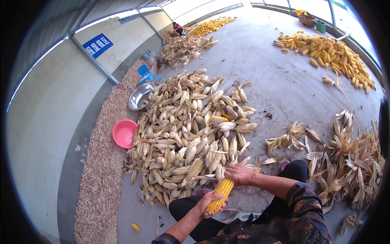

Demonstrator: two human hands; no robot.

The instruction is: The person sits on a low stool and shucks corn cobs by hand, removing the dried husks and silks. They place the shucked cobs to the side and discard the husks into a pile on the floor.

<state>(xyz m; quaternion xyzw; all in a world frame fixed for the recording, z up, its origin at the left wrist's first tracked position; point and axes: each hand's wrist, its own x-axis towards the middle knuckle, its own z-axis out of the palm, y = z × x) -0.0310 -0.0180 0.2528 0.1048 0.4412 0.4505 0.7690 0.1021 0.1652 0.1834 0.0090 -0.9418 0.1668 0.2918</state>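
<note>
A bare yellow corn cob [221, 195] lies between both hands, in front of the person's lap. My left hand [211, 202] is wrapped around its lower part. My right hand [239, 174] is closed at its upper end, where pale husk leaves show beside the fingers; how much husk it grips is partly hidden. Just beyond the hands spreads a large heap of unhusked corn ears [186, 134], with a few yellow kernels showing through. To the right lies a pile of stripped husks [353, 164].
Left of the heap are a pink plastic basin [124, 133], a metal basin [141, 96], a small blue chair [145, 73] and a strip of corn cob pieces [100, 170]. Husked corn [332, 55] lies at upper right. Another person [178, 29] sits far off by more husks.
</note>
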